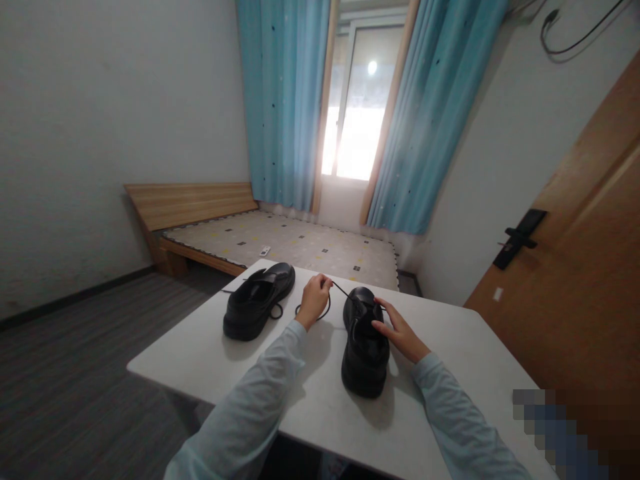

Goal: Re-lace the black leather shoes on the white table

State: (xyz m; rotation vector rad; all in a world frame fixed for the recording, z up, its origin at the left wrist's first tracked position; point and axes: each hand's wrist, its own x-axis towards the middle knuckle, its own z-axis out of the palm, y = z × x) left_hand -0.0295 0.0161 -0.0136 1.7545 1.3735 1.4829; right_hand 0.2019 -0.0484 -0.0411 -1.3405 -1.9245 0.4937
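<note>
Sleeves (pixel 250 407); shoe (pixel 365 370) touching right fingers (pixel 384 329), left fingers (pixel 322 283) pinching lace (pixel 341 289).

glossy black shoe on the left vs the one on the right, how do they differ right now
The glossy black left-side shoe is touched by neither hand; the glossy black right-side shoe has the right hand at its opening and its thin black lace drawn to the left hand. The left-side shoe's toe angles toward far right, while the right-side shoe points nearly straight ahead. Both stand upright on the white table.
</note>
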